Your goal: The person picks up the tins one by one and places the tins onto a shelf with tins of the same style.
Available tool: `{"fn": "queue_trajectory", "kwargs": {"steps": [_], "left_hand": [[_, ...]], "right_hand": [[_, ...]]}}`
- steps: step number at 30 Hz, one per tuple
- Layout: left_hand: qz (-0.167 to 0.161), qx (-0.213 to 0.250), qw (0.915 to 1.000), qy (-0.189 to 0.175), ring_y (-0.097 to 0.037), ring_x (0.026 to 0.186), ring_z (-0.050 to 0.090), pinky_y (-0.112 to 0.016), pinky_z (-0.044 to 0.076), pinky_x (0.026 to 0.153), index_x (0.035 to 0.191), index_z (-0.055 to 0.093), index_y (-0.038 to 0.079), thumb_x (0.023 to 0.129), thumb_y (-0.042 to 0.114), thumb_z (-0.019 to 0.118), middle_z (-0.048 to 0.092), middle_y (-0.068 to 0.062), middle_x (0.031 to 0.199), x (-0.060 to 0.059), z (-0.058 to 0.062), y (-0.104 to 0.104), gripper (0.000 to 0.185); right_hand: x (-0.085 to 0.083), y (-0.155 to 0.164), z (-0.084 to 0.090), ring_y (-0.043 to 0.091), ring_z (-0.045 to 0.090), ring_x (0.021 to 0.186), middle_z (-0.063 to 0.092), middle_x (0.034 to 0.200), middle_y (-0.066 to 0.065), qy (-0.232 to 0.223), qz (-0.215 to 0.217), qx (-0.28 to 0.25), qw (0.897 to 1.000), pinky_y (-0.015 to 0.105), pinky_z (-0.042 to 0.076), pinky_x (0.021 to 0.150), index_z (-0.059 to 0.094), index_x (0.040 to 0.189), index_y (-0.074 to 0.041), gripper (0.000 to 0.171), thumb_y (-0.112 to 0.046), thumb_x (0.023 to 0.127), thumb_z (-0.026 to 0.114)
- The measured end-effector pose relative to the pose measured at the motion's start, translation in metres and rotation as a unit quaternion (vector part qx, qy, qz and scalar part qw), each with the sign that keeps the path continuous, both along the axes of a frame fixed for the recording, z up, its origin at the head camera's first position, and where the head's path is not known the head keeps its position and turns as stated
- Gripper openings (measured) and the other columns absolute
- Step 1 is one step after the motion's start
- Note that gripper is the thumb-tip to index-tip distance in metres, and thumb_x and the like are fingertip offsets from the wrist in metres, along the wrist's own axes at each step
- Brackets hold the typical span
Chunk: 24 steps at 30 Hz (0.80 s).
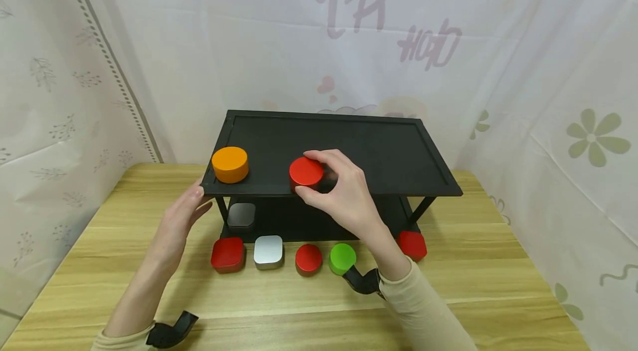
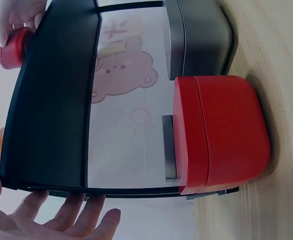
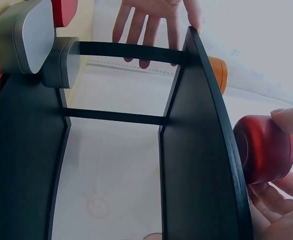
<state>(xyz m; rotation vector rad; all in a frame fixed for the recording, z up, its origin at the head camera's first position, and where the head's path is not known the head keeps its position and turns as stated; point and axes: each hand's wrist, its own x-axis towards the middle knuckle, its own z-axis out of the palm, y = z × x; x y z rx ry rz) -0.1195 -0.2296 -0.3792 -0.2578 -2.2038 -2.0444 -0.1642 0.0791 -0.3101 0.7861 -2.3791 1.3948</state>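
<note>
My right hand [image 1: 344, 187] pinches a round red tin [image 1: 306, 171] between thumb and fingers at the front of the black shelf's top board [image 1: 324, 140]. In the right wrist view the base of this red tin [image 3: 266, 149] is right at the board's surface. My left hand [image 1: 181, 215] touches the shelf's left front corner, its fingers spread and extended along the side, as the left wrist view also shows of the hand [image 2: 61, 217]. A round orange tin [image 1: 230, 164] stands on the top board near that corner.
A grey square tin [image 1: 241, 216] is on the lower board [image 1: 299, 218] at the left. Before the shelf stand a red square tin [image 1: 228, 255], a silver square tin [image 1: 268, 252], a smaller round red tin [image 1: 308, 259], a green tin [image 1: 342, 258] and another red tin [image 1: 412, 245].
</note>
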Motion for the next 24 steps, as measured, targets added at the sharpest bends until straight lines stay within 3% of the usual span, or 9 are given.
{"fn": "queue_trajectory", "kwargs": {"steps": [13, 24], "left_hand": [[0.000, -0.026, 0.9997, 0.002, 0.006, 0.130, 0.051, -0.005, 0.044, 0.104, 0.160, 0.037, 0.013, 0.113, 0.037, 0.033, 0.040, 0.005, 0.164, 0.000, 0.000, 0.001, 0.053], [0.004, -0.026, 0.9996, -0.010, 0.003, 0.130, 0.050, -0.005, 0.044, 0.104, 0.160, 0.037, 0.013, 0.113, 0.039, 0.034, 0.043, 0.008, 0.161, 0.000, 0.001, 0.001, 0.054]], "right_hand": [[-0.012, -0.014, 0.003, 0.015, 0.065, 0.104, 0.066, 0.122, 0.001, -0.022, -0.009, 0.013, 1.000, 0.027, 0.062, 0.089, 0.067, 0.132, -0.010, 0.053, -0.018, 0.083, 0.085], [-0.017, -0.023, 0.004, 0.018, 0.066, 0.100, 0.066, 0.123, 0.003, -0.038, -0.015, 0.026, 0.999, 0.027, 0.062, 0.087, 0.067, 0.133, -0.011, 0.054, -0.019, 0.083, 0.086]]}}
